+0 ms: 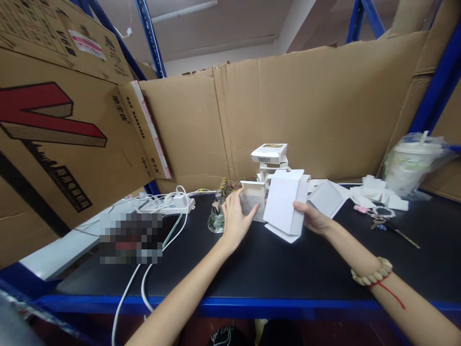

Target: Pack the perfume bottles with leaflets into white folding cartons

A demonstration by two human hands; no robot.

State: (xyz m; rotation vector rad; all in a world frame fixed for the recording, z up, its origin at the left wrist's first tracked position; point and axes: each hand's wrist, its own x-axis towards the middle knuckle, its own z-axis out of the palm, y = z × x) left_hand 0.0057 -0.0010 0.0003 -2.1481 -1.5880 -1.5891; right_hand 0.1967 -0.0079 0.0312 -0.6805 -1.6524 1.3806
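My right hand (314, 217) grips a blank white carton (283, 204) by its right side, thumb on the near edge; the carton is tilted and a flap hangs loose at its bottom. Beside it, my left hand (236, 216) is closed around a smaller white box (253, 199) with its top flap raised and faint print on its face. The thumb rests across that box's front. Just left of this hand stand several small glass bottles (216, 222) with metallic tops, partly covered by the fingers.
Stacked small white boxes (269, 154) stand behind the carton. Rightward lie an opened white box (327, 198), white paper pieces (374, 192), keys with a beaded ring (383, 213) and a bagged drink cup (414, 161). A power strip (169, 203) with white cables lies left. Cardboard walls (317, 105) enclose the black tabletop (252, 269).
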